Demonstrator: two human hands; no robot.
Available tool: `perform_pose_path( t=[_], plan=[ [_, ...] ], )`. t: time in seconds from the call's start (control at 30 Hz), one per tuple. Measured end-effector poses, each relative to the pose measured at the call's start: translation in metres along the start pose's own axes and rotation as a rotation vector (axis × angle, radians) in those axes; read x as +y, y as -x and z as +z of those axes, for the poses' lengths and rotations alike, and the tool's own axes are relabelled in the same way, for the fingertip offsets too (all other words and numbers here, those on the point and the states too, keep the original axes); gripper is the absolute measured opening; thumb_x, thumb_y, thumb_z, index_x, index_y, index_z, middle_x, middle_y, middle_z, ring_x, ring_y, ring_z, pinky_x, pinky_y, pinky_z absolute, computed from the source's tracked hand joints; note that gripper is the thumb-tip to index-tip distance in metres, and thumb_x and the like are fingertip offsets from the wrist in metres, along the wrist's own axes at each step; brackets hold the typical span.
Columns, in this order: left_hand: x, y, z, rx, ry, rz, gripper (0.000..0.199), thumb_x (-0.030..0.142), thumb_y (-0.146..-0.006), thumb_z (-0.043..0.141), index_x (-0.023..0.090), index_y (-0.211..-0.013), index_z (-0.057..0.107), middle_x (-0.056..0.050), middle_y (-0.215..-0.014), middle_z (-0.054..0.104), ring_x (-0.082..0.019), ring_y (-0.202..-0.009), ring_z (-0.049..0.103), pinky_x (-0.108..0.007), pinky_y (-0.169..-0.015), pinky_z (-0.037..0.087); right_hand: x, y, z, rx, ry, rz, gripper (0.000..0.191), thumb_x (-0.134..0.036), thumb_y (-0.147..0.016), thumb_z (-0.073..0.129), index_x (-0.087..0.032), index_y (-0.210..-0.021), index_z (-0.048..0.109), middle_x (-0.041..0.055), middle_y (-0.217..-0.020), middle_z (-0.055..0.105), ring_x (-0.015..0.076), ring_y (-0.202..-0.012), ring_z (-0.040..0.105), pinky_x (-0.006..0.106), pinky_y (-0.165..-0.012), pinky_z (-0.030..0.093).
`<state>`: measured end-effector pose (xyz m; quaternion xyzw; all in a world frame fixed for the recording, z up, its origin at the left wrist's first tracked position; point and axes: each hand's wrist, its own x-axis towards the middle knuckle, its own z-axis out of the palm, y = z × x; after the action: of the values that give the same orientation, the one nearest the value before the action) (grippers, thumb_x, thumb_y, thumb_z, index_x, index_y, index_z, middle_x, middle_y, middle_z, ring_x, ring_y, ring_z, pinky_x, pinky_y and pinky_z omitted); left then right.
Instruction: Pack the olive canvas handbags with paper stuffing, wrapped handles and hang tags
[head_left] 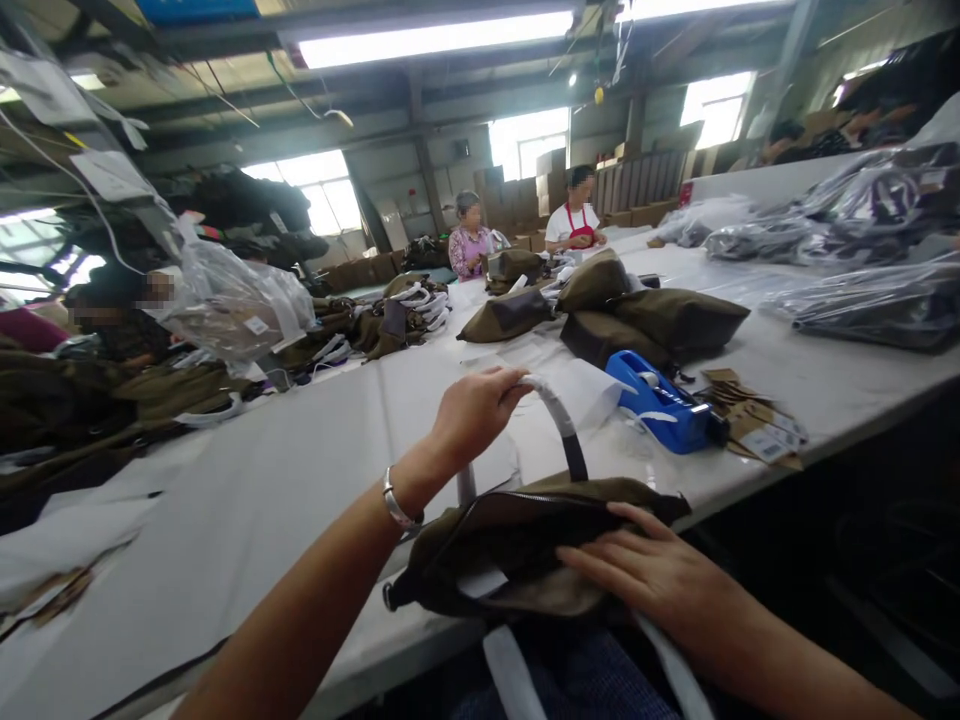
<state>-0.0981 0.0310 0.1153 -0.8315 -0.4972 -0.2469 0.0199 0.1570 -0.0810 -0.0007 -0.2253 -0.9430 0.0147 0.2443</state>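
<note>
An olive-brown handbag (525, 510) lies at the table's front edge with its zipped top open toward me. Inside, a white label or paper (483, 582) shows against the dark lining. My left hand (480, 410) is closed around the far handle (556, 415), which has a pale wrapping, and holds it raised above the bag. Across the near rim of the opening lies my right hand (637, 560), its fingers stretched out and touching the fabric. A second pale-wrapped handle (514, 670) hangs down on my side.
A blue tape dispenser (660, 405) stands right of the bag beside brown tags (757, 425). Stuffed bags (660, 320) sit behind it. Plastic-wrapped goods (877, 300) lie at right, more olive bags (150, 395) at left. Two people (574, 220) work across the white table (300, 470).
</note>
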Motion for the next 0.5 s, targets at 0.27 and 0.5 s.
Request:
perform_pose_path(
  t=[0.27,0.5],
  plan=[
    [0.049,0.040,-0.044,0.166,-0.007,0.192,0.024,0.031,-0.099,0.056,0.020,-0.114,0.071,-0.012,-0.111,0.072,-0.026,-0.101,0.065,-0.036,-0.092,0.050,0.017,-0.046,-0.019,-0.112,-0.098,0.189,0.011,-0.021,-0.087,0.064,-0.021,-0.095,0.071,0.0138,-0.148,0.056,0.0331,-0.136,0.051,0.056,-0.120,0.026],
    [0.043,0.067,0.018,-0.686,0.191,-0.043,0.017,0.015,-0.088,0.057,0.017,-0.083,0.074,-0.010,-0.083,0.077,-0.026,-0.076,0.070,-0.036,-0.075,0.053,0.033,-0.061,-0.023,-0.288,-0.196,0.178,0.018,-0.030,-0.082,0.071,-0.023,-0.099,0.075,0.0162,-0.162,0.036,0.0389,-0.148,0.036,0.066,-0.122,0.012]
  ],
)
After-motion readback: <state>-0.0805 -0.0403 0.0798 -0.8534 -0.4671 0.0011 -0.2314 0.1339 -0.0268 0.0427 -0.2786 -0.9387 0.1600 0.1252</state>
